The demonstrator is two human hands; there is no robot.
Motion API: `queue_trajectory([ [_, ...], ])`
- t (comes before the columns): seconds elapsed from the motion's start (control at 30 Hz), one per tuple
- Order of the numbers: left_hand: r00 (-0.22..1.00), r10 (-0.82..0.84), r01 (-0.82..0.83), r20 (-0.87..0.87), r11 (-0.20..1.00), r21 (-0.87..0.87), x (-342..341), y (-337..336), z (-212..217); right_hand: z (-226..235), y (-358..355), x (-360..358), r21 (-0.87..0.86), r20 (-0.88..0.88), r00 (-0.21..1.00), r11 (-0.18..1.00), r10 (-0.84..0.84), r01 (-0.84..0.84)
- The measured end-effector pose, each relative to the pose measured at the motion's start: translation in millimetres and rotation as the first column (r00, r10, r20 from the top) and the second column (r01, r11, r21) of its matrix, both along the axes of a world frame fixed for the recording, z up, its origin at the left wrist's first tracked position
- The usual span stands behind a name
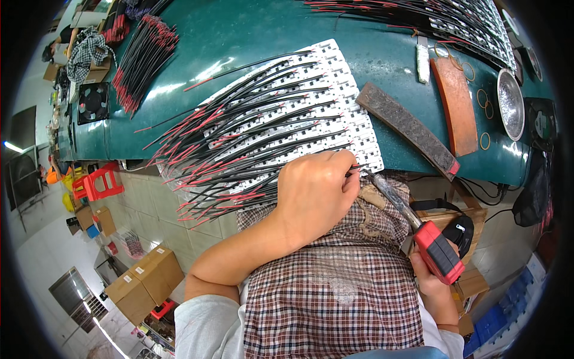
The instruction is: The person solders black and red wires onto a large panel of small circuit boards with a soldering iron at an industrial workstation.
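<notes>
A white perforated panel (335, 78) lies at the table's near edge, with rows of black wires with red ends (239, 140) fanning out to the left. Over the panel's lower right corner, my left hand (317, 188) is closed, thumb and forefinger pinching a thin black wire (357, 168). My right hand (431, 276) is wrapped around the red and black handle of a soldering iron (439, 251). The iron's metal shaft points up and left, its tip near the pinched wire. My left fingers partly hide the panel corner there.
Right of the panel lie a dark flat bar (406, 128), an orange-brown block (455, 107), rubber bands (485, 141) and a metal bowl (510, 105). Bundled wires (143, 63) and a small black fan (93, 102) occupy the left. Another wired panel (466, 27) lies at the far right.
</notes>
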State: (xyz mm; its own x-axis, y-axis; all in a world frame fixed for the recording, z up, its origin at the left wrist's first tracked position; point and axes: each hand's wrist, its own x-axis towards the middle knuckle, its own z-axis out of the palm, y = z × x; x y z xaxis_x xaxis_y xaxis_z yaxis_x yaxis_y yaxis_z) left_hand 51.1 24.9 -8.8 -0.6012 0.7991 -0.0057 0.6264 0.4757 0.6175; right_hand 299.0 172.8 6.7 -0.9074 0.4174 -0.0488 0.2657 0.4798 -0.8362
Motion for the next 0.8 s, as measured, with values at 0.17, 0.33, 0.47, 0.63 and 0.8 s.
queue_trajectory([
  [0.17,1.000,0.013,-0.013,0.020,1.000,-0.007,-0.3,1.2,-0.8,-1.6,-0.8,-1.1,-0.040,0.014,0.999,0.999,-0.029,0.030],
  [0.33,0.999,0.015,-0.014,0.041,1.000,-0.013,0.9,1.2,-2.7,-6.6,-3.3,9.6,0.012,-0.015,0.997,0.997,-0.076,0.076],
  [0.47,0.998,0.018,-0.018,0.059,1.000,-0.002,-0.4,0.8,0.8,-16.5,4.1,42.0,-0.077,0.084,0.992,0.992,-0.093,0.100],
  [0.63,0.995,-0.037,0.043,0.096,0.998,-0.054,-4.9,-1.3,4.2,-1.1,4.2,11.2,-0.282,0.027,0.942,0.901,-0.336,0.329],
  [0.8,0.999,0.030,-0.028,-0.033,0.997,0.079,-33.5,-9.4,31.0,-3.1,7.4,-33.8,-0.145,0.050,0.872,0.860,-0.487,0.489],
])
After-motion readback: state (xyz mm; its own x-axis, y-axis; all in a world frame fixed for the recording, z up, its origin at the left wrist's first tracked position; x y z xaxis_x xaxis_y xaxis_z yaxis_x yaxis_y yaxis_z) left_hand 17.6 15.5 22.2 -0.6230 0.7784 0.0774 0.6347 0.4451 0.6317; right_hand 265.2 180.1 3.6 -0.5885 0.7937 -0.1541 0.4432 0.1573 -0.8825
